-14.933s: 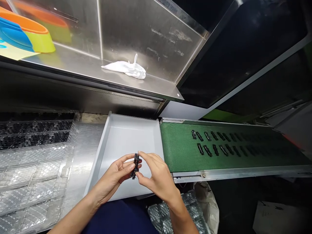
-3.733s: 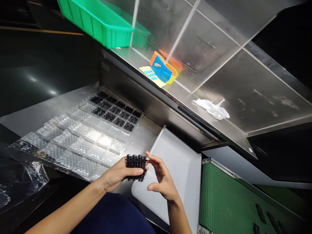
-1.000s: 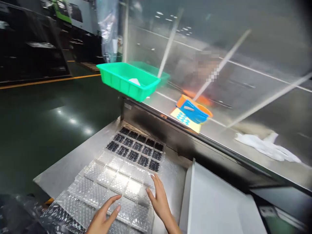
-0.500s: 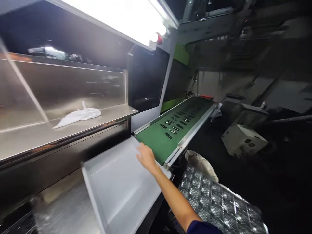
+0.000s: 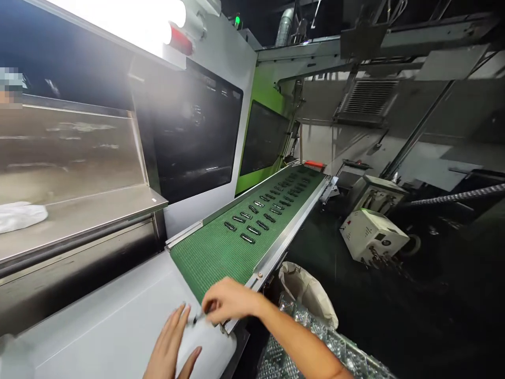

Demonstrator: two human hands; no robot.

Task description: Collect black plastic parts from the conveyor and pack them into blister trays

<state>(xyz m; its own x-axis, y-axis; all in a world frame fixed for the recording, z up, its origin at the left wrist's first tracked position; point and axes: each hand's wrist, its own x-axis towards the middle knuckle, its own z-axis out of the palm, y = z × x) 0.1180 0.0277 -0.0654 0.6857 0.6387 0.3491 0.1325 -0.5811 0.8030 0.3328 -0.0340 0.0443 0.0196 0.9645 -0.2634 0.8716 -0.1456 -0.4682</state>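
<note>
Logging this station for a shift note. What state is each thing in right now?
Right hand: at the belt's near end, fingers pinched on a small dark part.
Left hand: open, flat over the white tray.
Green conveyor belt: carrying two rows of black parts.
White cloth: crumpled on the steel shelf.
Overhead lamp: lit.

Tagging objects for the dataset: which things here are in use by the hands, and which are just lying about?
In use: right hand pinching a small dark part; left hand on the white tray; green belt carrying parts.
Lying about: white cloth, shelf, bag, white box.
</note>
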